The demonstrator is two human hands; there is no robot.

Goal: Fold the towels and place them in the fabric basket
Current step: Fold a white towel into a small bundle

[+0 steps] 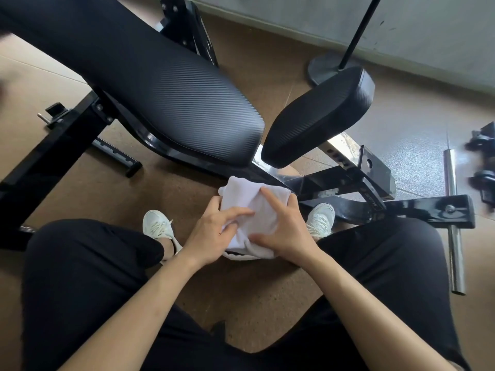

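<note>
A small white towel (247, 199), folded into a thick bundle, is held in the air between my knees, just below the weight bench. My left hand (214, 234) grips its left side, fingers laid across the cloth. My right hand (284, 231) clasps the right side, index finger stretched over the top. The lower end of the towel is hidden under my hands. No fabric basket is in view.
A black padded weight bench (166, 84) with a separate seat pad (318, 116) fills the upper half, its steel frame (375, 204) running right. A chrome bar (454, 215) and dumbbell parts (482, 162) lie at right. My white shoes (158, 226) rest on the brown floor.
</note>
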